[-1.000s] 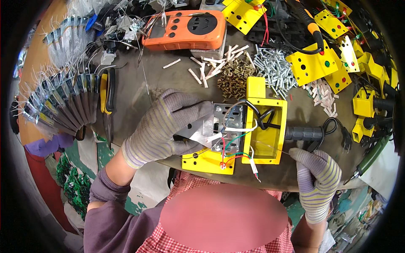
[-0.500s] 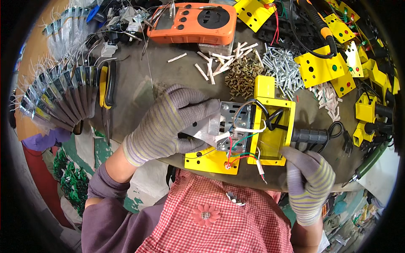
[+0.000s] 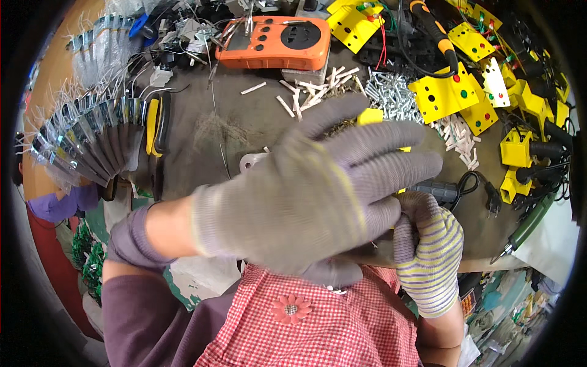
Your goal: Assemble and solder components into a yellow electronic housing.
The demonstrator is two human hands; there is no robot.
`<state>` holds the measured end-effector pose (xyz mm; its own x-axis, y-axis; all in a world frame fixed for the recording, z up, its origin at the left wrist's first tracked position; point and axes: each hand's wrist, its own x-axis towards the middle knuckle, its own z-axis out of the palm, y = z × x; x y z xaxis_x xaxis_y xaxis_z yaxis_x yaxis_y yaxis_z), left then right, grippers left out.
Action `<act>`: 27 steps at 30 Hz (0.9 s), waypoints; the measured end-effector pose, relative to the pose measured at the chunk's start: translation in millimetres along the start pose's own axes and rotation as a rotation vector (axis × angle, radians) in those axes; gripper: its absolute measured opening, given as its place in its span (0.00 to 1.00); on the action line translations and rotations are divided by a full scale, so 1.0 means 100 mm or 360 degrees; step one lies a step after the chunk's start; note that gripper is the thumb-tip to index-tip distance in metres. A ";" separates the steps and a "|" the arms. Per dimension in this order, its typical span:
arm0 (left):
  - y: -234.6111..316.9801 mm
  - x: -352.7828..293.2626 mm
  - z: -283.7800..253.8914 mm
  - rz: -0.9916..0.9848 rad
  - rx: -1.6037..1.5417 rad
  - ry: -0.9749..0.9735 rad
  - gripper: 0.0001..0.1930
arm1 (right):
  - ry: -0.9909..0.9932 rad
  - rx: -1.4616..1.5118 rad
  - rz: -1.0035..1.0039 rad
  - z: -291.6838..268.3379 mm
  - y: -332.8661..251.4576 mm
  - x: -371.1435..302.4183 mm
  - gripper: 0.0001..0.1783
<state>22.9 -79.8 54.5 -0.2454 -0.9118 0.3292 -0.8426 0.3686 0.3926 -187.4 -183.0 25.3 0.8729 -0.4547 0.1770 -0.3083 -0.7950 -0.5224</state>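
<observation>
My gloved left hand (image 3: pixel 312 189) is spread open, a little blurred, over the yellow housing (image 3: pixel 370 116), and hides most of it. Only bits of the housing's top block and edge peep out past the fingers. Its black ribbed handle (image 3: pixel 441 191) and cord stick out to the right. Left of the hand, the end of a pale metal plate (image 3: pixel 249 161) shows. My gloved right hand (image 3: pixel 430 257) is closed at the housing's lower right, fingers bent together beside the left hand's little finger; what they grip is hidden. The wires seen earlier are covered.
An orange multimeter (image 3: pixel 275 44) lies at the back. Near it are white sleeves (image 3: pixel 295 101) and silver screws (image 3: pixel 391 98). Yellow plates (image 3: pixel 446 95) and a soldering iron (image 3: pixel 435 30) lie at right. Yellow-handled pliers (image 3: pixel 153 127) and fanned strips (image 3: pixel 92 134) sit left.
My left hand has let go of the metal plate and swung right, fingers spread, over the housing. My right hand has shifted slightly up and left, its fingers now bent together.
</observation>
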 end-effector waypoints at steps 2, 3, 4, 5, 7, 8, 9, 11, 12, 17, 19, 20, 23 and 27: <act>-0.04 -0.01 0.22 0.0047 0.0217 -0.0167 0.25 | 0.0063 -0.0072 -0.0076 0.04 0.02 0.00 0.11; -0.10 -0.08 0.33 -0.0022 0.0177 -0.0084 0.27 | 0.0049 -0.0096 -0.0117 0.07 0.01 0.02 0.11; -0.13 -0.13 0.41 -0.0088 0.0122 -0.0006 0.28 | 0.0056 -0.0098 -0.0107 0.06 -0.01 0.02 0.11; -0.15 -0.17 0.44 -0.0195 0.0044 -0.0022 0.27 | -0.0026 -0.0116 -0.0117 0.05 -0.02 0.03 0.11; -0.20 -0.18 0.51 -0.0229 -0.0110 -0.0034 0.25 | -0.0177 -0.0124 -0.0117 0.00 -0.03 0.05 0.15; -0.22 -0.19 0.56 -0.0222 -0.0145 -0.0009 0.24 | -0.0179 -0.0133 -0.0110 0.00 -0.01 0.04 0.15; -0.21 -0.19 0.55 -0.0231 -0.0144 -0.0004 0.24 | -0.0149 -0.0117 -0.0166 0.01 0.01 0.04 0.16; -0.21 -0.19 0.53 -0.0196 -0.0106 -0.0049 0.22 | -0.0214 -0.0008 -0.0048 -0.06 -0.04 0.01 0.19; -0.21 -0.21 0.54 -0.0221 -0.0097 -0.0040 0.22 | -0.0166 -0.0039 0.0049 -0.11 -0.08 -0.05 0.20; -0.21 -0.20 0.58 -0.0165 -0.0223 0.0081 0.19 | 0.0198 0.0110 -0.0020 0.11 0.08 -0.39 0.11; -0.21 -0.21 0.57 -0.0199 -0.0236 0.0090 0.19 | 0.0214 0.0140 -0.0032 0.10 0.07 -0.33 0.12; -0.21 -0.21 0.56 -0.0183 -0.0237 0.0044 0.19 | 0.0184 0.0084 -0.0053 0.07 0.06 -0.30 0.13; -0.22 -0.22 0.54 -0.0167 -0.0265 0.0033 0.18 | 0.0072 -0.0053 -0.0082 -0.05 -0.01 -0.15 0.14; -0.21 -0.24 0.57 -0.0147 -0.0336 0.0081 0.16 | -0.0157 -0.0230 -0.0088 -0.19 -0.19 0.16 0.09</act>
<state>18.9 -75.7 -10.2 -0.1431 -0.9350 0.3245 -0.7401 0.3188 0.5921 -175.1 -182.6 54.3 0.9207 -0.3728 0.1157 -0.3037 -0.8703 -0.3878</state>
